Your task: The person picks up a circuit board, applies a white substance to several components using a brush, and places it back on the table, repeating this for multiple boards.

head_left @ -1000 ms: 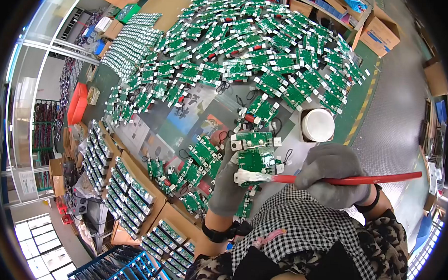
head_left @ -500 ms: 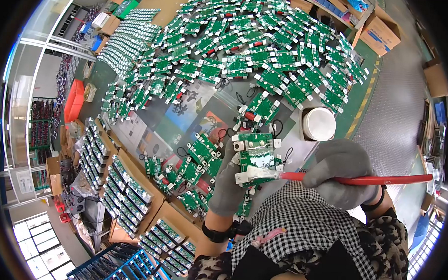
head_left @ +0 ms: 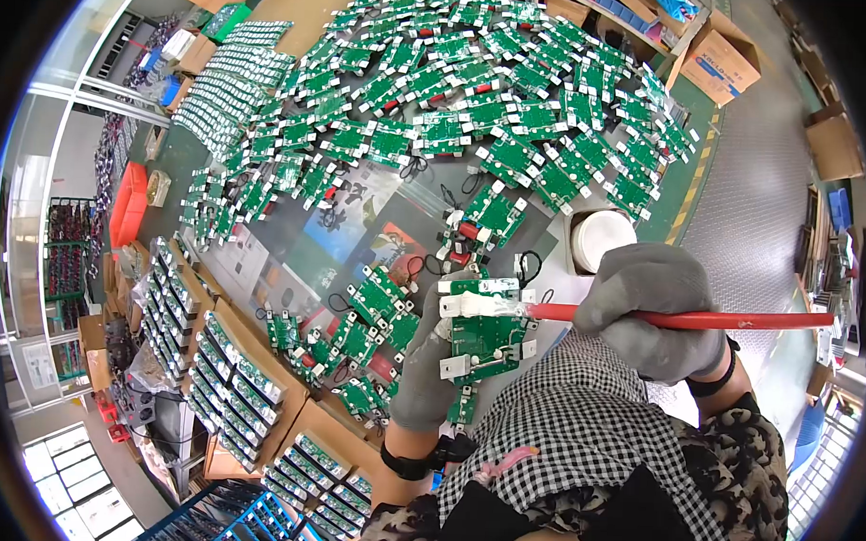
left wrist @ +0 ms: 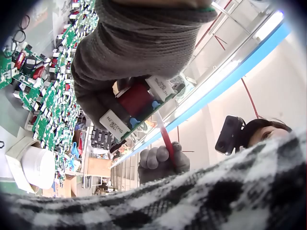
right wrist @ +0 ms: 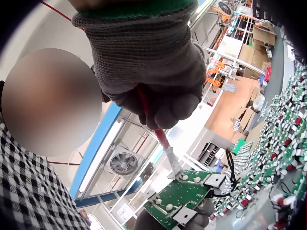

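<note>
Circuit board (head_left: 485,343), red-handled brush (head_left: 703,321).
We record the board gripped in the left hand (head_left: 424,370), before the checked apron (head_left: 552,399); the right hand (head_left: 653,293) clasps the brush, its white bristles (head_left: 475,306) apparently touching the board's far end.

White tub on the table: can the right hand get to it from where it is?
Probably yes: the right hand looks close to the white tub, and I see nothing blocking the way. But it holds the red-handled brush, so grabbing the tub could be awkward.
</note>
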Motion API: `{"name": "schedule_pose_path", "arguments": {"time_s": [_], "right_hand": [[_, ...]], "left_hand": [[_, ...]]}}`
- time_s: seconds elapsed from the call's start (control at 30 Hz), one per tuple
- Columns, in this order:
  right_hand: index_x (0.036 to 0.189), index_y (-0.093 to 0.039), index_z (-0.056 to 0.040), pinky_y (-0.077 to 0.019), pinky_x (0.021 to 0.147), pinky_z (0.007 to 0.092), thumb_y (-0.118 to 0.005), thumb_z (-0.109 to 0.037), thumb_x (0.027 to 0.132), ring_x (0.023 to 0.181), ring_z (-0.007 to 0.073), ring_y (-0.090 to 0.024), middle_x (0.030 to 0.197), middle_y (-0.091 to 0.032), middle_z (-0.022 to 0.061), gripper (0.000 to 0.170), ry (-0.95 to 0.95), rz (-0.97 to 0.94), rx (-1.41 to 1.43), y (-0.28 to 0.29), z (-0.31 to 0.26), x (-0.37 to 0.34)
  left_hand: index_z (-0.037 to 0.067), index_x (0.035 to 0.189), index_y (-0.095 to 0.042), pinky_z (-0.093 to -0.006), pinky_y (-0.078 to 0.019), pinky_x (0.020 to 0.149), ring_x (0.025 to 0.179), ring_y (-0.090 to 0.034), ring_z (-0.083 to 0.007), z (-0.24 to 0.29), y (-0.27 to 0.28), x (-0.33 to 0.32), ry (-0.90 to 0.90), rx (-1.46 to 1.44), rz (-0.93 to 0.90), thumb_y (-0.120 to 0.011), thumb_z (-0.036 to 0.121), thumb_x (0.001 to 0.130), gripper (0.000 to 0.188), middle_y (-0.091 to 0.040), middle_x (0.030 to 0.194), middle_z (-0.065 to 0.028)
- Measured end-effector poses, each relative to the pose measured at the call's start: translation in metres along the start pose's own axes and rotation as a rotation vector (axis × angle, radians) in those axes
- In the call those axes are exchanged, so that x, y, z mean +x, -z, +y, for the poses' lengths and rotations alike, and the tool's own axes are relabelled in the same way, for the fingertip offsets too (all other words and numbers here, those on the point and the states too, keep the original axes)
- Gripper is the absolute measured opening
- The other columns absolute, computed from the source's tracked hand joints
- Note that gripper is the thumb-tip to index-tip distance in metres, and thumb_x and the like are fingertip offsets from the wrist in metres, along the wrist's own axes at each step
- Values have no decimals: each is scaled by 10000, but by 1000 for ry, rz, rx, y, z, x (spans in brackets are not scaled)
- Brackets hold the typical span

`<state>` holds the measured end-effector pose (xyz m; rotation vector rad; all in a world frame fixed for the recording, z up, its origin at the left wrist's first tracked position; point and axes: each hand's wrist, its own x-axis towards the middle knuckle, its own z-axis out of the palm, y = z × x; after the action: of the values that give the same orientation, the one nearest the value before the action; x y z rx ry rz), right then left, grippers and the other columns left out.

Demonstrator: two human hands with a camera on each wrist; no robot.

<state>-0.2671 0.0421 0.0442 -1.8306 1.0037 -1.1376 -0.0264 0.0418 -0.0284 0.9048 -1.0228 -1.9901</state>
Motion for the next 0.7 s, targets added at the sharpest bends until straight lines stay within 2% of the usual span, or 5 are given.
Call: {"name": "schedule_pose_path", "arguments": {"time_s": [0.37, 0.43, 0.57, 0.63, 0.7], "right_hand": [[714, -610, -28, -428, 489, 321, -545, -130, 699, 511, 204, -545, 615, -608, 83, 123, -116, -75, 76, -16, 14, 20], [689, -585, -17, -431, 489, 310, -541, -119, 695, 507, 194, -542, 602, -602, 85, 112, -146, 65, 146, -24, 12, 26], [693, -599, -3, -396, 504, 305, -549, -135, 735, 556, 157, -541, 636, -619, 87, 147, -286, 154, 296, -32, 8, 40], [691, -584, -1, -410, 510, 289, -564, -193, 760, 556, 159, -545, 612, -604, 93, 205, -346, 176, 270, -32, 17, 39], [751, -584, 2, -442, 525, 283, -572, -235, 776, 544, 173, -557, 605, -593, 98, 239, -397, 230, 256, -34, 24, 38]], "left_hand": [[35, 1358, -393, -324, -462, 947, 1146, -539, -208, -29, 53, -2, -104, 129, 37, -454, 146, 957, 421, -500, 1287, -116], [21, 1280, -495, -340, -456, 967, 1184, -523, -254, -34, 75, 2, -485, 1033, 32, -540, 7, 880, 403, -489, 1317, -144], [1, 1123, -580, -396, -496, 886, 984, -623, -248, -14, 101, -4, -495, 946, 311, -624, 14, 812, 314, -624, 1109, -119], [-9, 1225, -491, -431, -518, 893, 975, -631, -212, -29, 138, 5, -288, 306, 512, -453, 91, 925, 319, -617, 1106, -135], [-16, 1233, -482, -449, -526, 888, 997, -621, -236, -26, 199, 31, -425, 283, 547, -407, 146, 944, 339, -611, 1110, -144]]}}
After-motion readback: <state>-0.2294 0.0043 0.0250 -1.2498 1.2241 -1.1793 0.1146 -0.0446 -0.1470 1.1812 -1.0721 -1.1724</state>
